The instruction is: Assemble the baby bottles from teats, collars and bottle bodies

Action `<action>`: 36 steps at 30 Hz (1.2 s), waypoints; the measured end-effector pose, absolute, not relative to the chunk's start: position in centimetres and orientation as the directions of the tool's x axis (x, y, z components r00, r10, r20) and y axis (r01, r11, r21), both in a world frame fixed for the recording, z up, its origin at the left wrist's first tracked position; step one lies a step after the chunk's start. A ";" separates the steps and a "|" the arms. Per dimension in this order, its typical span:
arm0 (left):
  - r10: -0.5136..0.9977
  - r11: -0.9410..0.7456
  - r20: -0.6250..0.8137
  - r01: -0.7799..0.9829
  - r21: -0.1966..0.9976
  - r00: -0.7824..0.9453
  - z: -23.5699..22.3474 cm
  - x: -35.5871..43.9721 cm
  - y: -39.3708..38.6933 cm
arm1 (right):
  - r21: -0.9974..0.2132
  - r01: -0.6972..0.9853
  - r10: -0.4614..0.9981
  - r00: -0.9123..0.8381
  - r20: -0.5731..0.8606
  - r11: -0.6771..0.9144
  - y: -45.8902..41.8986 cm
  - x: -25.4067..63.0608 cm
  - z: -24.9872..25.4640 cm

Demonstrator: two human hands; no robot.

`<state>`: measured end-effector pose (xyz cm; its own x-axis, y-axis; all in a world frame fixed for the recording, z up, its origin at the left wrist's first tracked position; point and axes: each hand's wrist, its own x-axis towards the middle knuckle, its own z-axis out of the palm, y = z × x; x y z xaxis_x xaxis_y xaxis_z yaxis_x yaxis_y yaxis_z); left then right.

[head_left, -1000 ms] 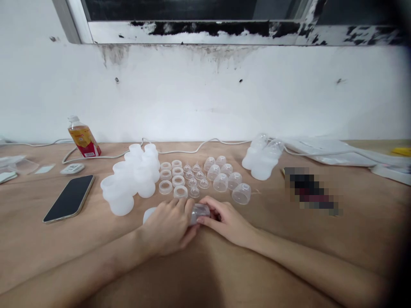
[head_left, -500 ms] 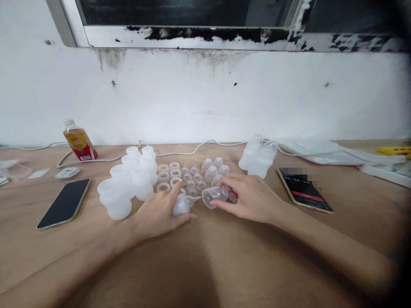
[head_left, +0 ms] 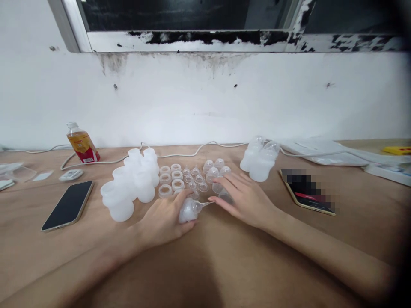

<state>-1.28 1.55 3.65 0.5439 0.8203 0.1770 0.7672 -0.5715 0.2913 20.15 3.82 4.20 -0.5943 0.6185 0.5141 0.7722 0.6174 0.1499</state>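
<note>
My left hand (head_left: 168,214) is closed around a baby bottle (head_left: 189,210) lying on its side; its clear nipple (head_left: 203,205) points right. Beside the nipple tip, my right hand (head_left: 247,199) has its thumb and fingers apart, over the clear caps. One clear cap (head_left: 226,195) shows between thumb and fingers; whether they touch it I cannot tell. Beyond lie rows of clear domed caps (head_left: 212,174), loose nipples (head_left: 198,179) and white rings (head_left: 165,191). Several frosted bottle bodies (head_left: 122,206) stand at the left.
Capped bottles (head_left: 259,164) stand at the back right, near a plastic bag (head_left: 324,152). A phone (head_left: 67,206) lies left, another phone (head_left: 308,192) right. A drink bottle (head_left: 82,143) and a white cable (head_left: 189,154) are along the wall.
My right hand has drawn the clear cap off the bottle to the right, and its fingers have spread over the caps. The bottle, held by my left hand, now shows its nipple.
</note>
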 end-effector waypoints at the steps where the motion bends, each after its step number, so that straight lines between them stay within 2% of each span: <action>1: 0.813 -0.582 0.206 0.753 0.308 0.544 3.5 -1.1 1.4 | 0.019 0.706 0.590 -0.606 0.533 0.708 3.3 19.7 4.1; 3: 0.798 -0.603 0.249 0.729 0.323 0.549 3.3 -0.8 1.1 | -0.287 0.555 0.618 -0.621 0.482 0.781 2.4 18.5 3.4; 5: 0.774 -0.633 0.274 0.713 0.301 0.571 3.0 -0.4 1.1 | -0.548 0.465 0.704 -0.595 0.388 0.695 1.7 17.3 2.2; 7: 0.746 -0.665 0.291 0.701 0.260 0.599 2.9 -0.3 1.2 | -0.702 0.432 0.802 -0.488 0.345 0.566 1.5 16.3 0.9; 11: 0.738 -0.668 0.268 0.726 0.163 0.619 3.0 -0.8 1.9 | -0.825 0.377 0.890 -0.346 0.297 0.422 2.2 15.5 -0.1; 16: 0.791 -0.588 0.185 0.808 -0.032 0.583 2.7 -1.1 2.2 | -0.901 0.292 0.914 -0.342 0.216 0.322 3.0 15.6 0.1; 21: 0.738 -0.653 0.156 0.753 -0.086 0.657 2.6 -1.1 2.3 | -0.823 0.410 0.891 -0.391 0.229 0.392 3.0 15.6 0.0; 24: 0.706 -0.695 0.141 0.717 -0.048 0.694 2.9 -1.5 2.6 | -0.737 0.432 0.832 -0.451 0.323 0.519 2.7 15.9 0.0; 26: 0.687 -0.722 0.125 0.691 0.014 0.716 3.2 -1.9 2.8 | -0.629 0.406 0.735 -0.512 0.445 0.664 2.5 16.2 0.0; 29: 0.669 -0.743 0.102 0.663 0.089 0.736 3.6 -2.2 2.8 | -0.400 0.330 0.517 -0.613 0.597 0.855 2.5 16.7 -0.2; 33: 0.659 -0.752 0.090 0.655 0.070 0.747 3.5 -2.2 2.4 | -0.161 0.256 0.296 -0.678 0.673 0.953 2.6 17.4 -0.1; 36: 0.659 -0.752 0.076 0.656 0.056 0.748 3.2 -2.0 2.2 | -0.063 0.199 0.183 -0.667 0.722 0.978 2.7 17.5 0.2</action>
<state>-1.99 2.16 3.24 0.7484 0.6588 0.0761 0.6565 -0.7522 0.0563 17.49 2.65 0.18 -0.6672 0.1825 0.7221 0.1995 0.9779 -0.0629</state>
